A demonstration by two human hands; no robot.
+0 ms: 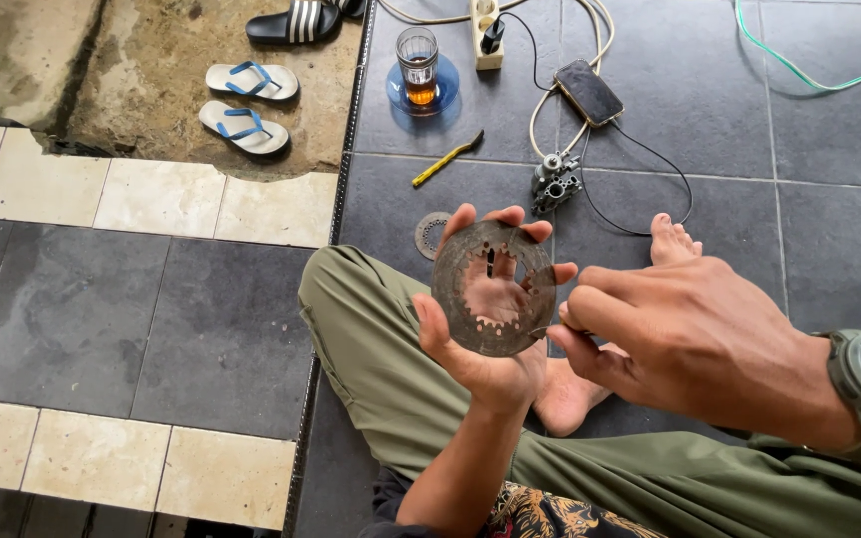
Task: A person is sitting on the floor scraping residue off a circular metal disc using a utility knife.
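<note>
- Over your lap, your left hand (485, 344) grips a worn metal disc (493, 289) upright, thumb on the near edge and fingertips curled over the far rim. The hold is on the edges only, so a push from the side could tip the disc out onto the tiles (450, 189).
- Your right hand (685, 339) is pinched nearly closed at the disc's lower right edge; something thin seems to sit between finger and thumb, but you cannot tell what it is. If it slips off the rim, it may jab your left palm.
- The toothed inner cut-out looks sharp; fingers sliding across it could get nicked.
- Your bare foot (672, 239) lies just beyond the disc, so a drop could land on it.
- A smaller ring (431, 234), a carburettor (555, 181) and a glass (418, 65) stand on the floor ahead; a disc rolling away could strike the first two.
</note>
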